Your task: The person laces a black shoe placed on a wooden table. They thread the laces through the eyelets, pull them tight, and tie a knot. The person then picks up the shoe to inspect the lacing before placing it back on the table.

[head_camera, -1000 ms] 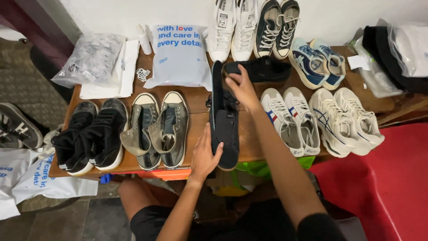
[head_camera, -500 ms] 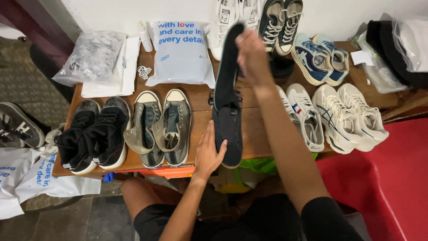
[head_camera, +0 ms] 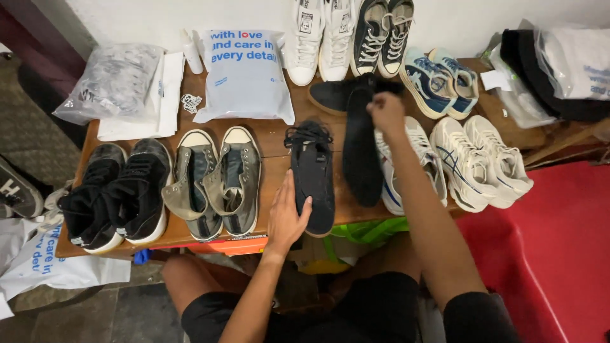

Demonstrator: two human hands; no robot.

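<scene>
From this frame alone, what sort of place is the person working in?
Probably a small shoe cleaning or resale workspace: many pairs of shoes lined on a wooden table, beside plastic mailer bags, while both hands handle a black shoe.

Right hand [head_camera: 386, 111] covers the lifted black shoe's [head_camera: 361, 152] top end; white sneakers [head_camera: 321, 38] beyond are cropped by the top edge.

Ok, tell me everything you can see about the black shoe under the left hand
The black shoe is a low, flat lace-up with a dark, matte upper that looks like canvas or suede. It lies on the wooden table, toe toward the person, laces bunched at the far end. The left hand rests on its near side. A black insole hangs beside it, pinched by the right hand.
</scene>
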